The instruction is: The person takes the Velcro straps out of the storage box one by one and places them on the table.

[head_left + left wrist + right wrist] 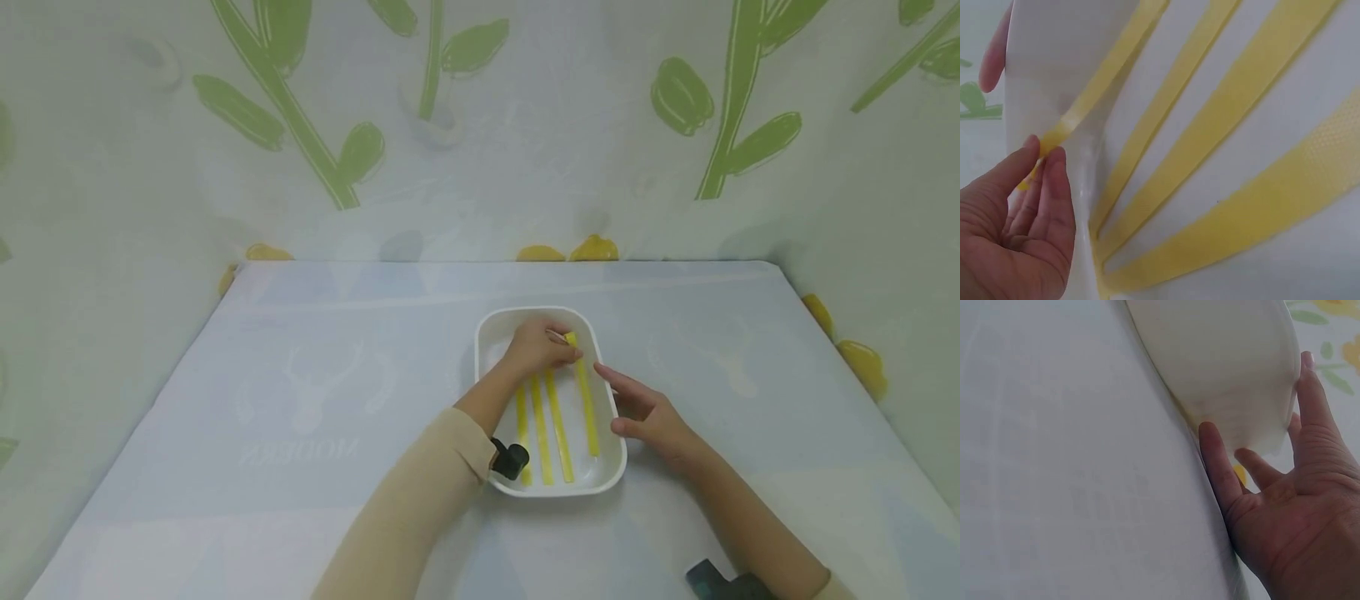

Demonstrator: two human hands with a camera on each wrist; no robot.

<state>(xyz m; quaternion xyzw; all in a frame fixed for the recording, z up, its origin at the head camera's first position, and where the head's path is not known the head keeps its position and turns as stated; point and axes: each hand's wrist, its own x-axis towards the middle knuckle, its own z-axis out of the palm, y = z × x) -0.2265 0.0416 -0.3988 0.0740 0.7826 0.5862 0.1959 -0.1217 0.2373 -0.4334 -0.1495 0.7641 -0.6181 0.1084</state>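
A white rectangular tray (611, 475) with rounded corners and raised walls sits on the table. Several yellow strips (542, 433) lie lengthwise in it, side by side. My left hand (538, 346) reaches over the tray and pinches the far end of the rightmost yellow strip (587, 408) between thumb and fingertips. In the left wrist view that strip (1107, 72) rises at a slant to the pinching fingers (1057, 169). My right hand (652, 421) is at the tray's right wall, its fingers spread and extended, with fingertips against the outside of the tray (1229, 369).
The table (360, 375) has a pale cloth with faint deer-head prints. Behind it stands a light wall covering (540, 167) with green leaves and stems. Dark wrist cameras (510, 459) are worn on both arms.
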